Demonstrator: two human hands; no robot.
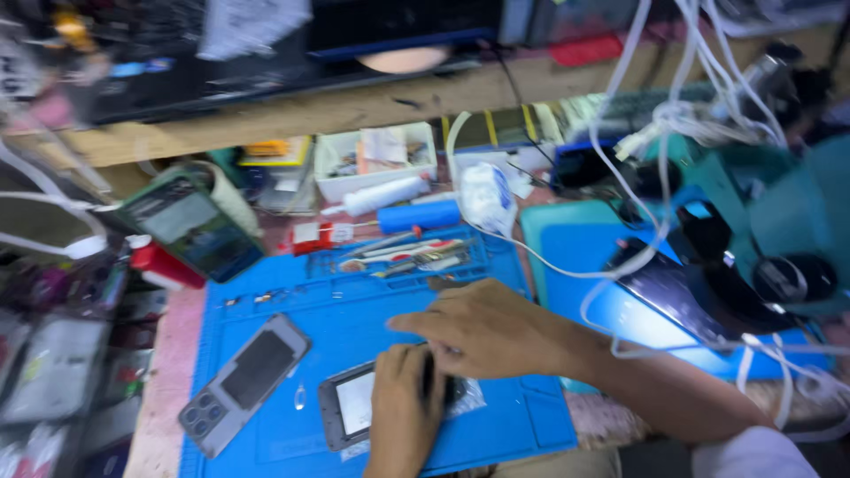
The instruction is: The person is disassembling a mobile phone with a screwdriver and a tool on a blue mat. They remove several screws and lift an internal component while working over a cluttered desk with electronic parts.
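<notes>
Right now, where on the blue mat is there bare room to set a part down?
Bare patches: the mat right of the hands, and between the grey phone back and tool tray. Crowded: mat centre, where left hand and right hand cover the open phone.

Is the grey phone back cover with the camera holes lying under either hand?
No. The grey back cover lies apart on the blue mat; both hands rest on the opened phone.

opened phone (354, 409): right half hidden under both hands
shelf clutter (133, 53): blurred, unreadable
left hand (403, 412): wrist cut by bottom edge
</notes>
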